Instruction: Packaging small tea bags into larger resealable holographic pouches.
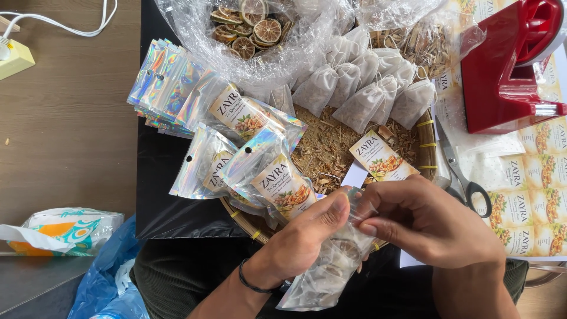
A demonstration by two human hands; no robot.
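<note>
My left hand (307, 233) and my right hand (431, 221) both pinch the top edge of a clear plastic pouch (328, 269) that hangs down between them over my lap. Dried slices and a pale sachet show through the pouch. A printed label card (381, 158) lies just beyond my right fingers on a round woven tray (430, 155) strewn with dried herb bits. Filled holographic pouches (266, 171) with labels rest on the tray's left side. White cloth sachets (366, 88) are heaped at the tray's far side.
A stack of empty holographic pouches (168, 85) lies at the left. A clear bag of dried citrus slices (248, 26) sits at the top. A red tape dispenser (511, 65), scissors (463, 174) and sheets of labels (531, 201) are at the right. A blue plastic bag (103, 277) lies lower left.
</note>
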